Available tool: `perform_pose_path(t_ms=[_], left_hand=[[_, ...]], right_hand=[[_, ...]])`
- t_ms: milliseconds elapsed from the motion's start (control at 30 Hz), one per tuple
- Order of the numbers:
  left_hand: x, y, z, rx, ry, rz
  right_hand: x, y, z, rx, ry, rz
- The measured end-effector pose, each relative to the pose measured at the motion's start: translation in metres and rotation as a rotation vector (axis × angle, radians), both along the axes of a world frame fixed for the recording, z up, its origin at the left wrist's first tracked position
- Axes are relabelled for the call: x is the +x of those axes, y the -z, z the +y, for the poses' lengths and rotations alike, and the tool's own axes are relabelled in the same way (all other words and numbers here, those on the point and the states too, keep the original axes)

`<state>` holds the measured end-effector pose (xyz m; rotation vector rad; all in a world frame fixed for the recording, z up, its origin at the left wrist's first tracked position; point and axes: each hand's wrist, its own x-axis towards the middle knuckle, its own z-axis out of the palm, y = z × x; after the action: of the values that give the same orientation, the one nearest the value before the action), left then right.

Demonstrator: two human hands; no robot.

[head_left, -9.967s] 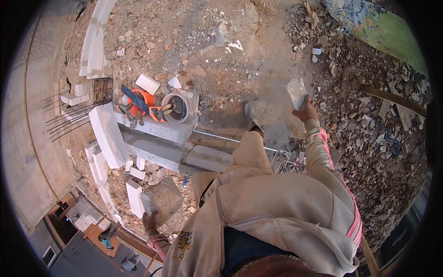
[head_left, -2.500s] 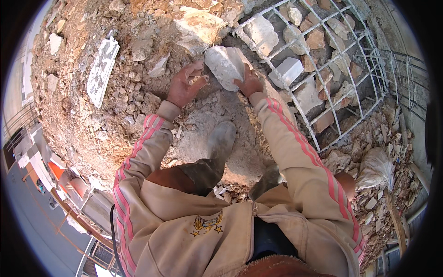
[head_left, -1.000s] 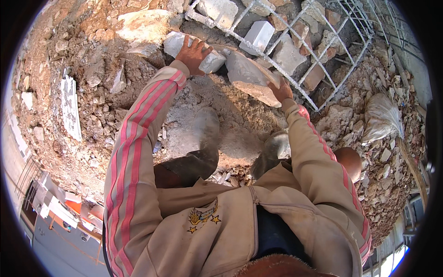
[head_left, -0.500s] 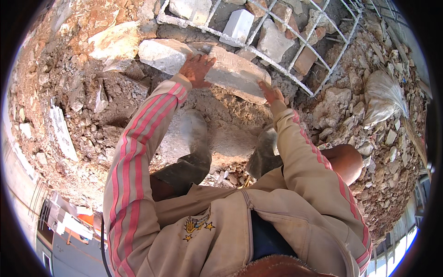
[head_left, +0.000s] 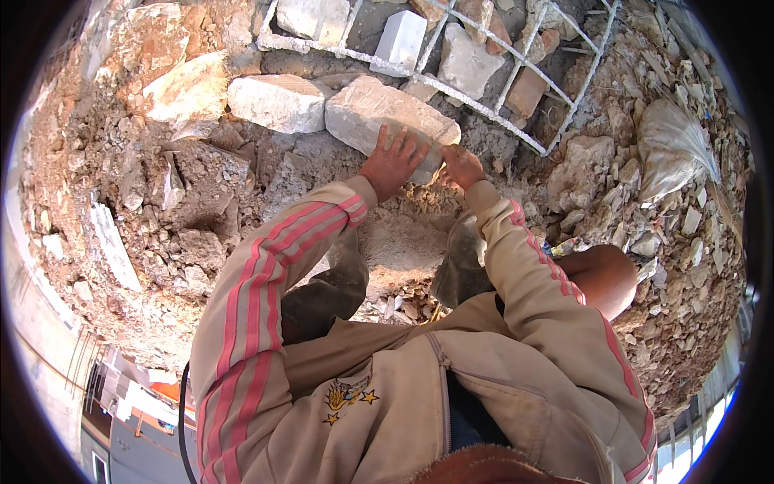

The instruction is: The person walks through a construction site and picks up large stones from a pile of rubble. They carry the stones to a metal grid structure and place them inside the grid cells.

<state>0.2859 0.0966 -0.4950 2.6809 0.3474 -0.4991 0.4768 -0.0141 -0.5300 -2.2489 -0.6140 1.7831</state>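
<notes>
A big pale rough stone block (head_left: 387, 109) lies just ahead of me. My left hand (head_left: 393, 164) rests on its near face, fingers spread. At the block's right end my right hand (head_left: 461, 168) has its fingers bent against the lower edge; part of its grip is hidden. The two hands are close together. Another pale stone (head_left: 278, 102) sits end to end with the block on the left. Just beyond both runs a mortar-crusted metal bar grid (head_left: 476, 102).
Stones and a white block (head_left: 401, 40) lie under the grid. Rubble (head_left: 580, 189) covers the ground on both sides. A dusty plastic sack (head_left: 676, 149) lies at the right, a white strip (head_left: 113, 242) at the left. My boots (head_left: 463, 262) stand close behind the block.
My left hand has slid right, from where the two stones meet to the block's near face. My right hand has turned inward at the block's end. The view has shifted slightly.
</notes>
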Motion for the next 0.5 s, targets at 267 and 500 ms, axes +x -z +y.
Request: perform_pose_path(t_ms=[267,500], left_hand=[[0.017,0.037,-0.025,0.19,0.0,-0.236],[0.028,-0.009,-0.001,0.026,0.079,-0.144]], right_hand=[[0.022,-0.002,0.004,-0.049,0.198,0.26],[0.066,0.143,-0.035,0.078,-0.037,-0.284]])
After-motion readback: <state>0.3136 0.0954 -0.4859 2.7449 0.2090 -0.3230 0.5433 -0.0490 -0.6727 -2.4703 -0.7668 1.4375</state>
